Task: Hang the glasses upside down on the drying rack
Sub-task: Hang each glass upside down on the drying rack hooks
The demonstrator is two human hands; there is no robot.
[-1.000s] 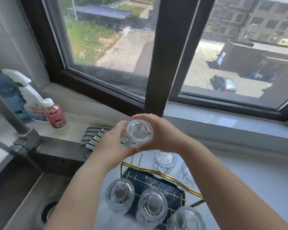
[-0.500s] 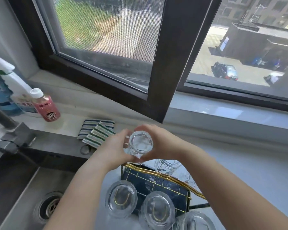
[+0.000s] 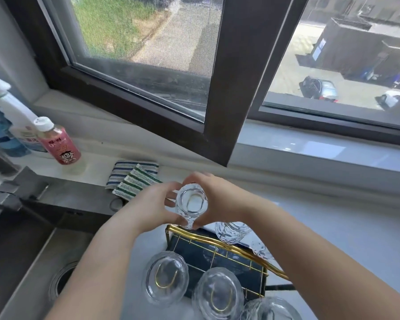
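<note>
I hold a clear textured glass [image 3: 191, 204] upside down, its base facing me, with my left hand [image 3: 148, 206] and my right hand [image 3: 224, 202] closed on its sides. Its rim sits just above the far left corner of the gold wire drying rack [image 3: 217, 244], which has a dark tray under it. Three glasses hang upside down on the rack's near pegs: one on the left [image 3: 165, 277], one in the middle [image 3: 218, 293], one at the bottom edge [image 3: 270, 309]. Another inverted glass [image 3: 232, 232] hangs on the far side, partly hidden behind my right forearm.
A steel sink [image 3: 32, 262] with a drain lies to the left, and its faucet [image 3: 16, 192] reaches in from the left edge. Striped cloths [image 3: 132, 179] lie behind the rack. A pink bottle [image 3: 58, 140] and a spray bottle [image 3: 12, 116] stand by the window sill.
Both hands have lowered the upside-down glass toward the rack's far left corner. The view has tilted down, so the window and the bottles sit higher in frame.
</note>
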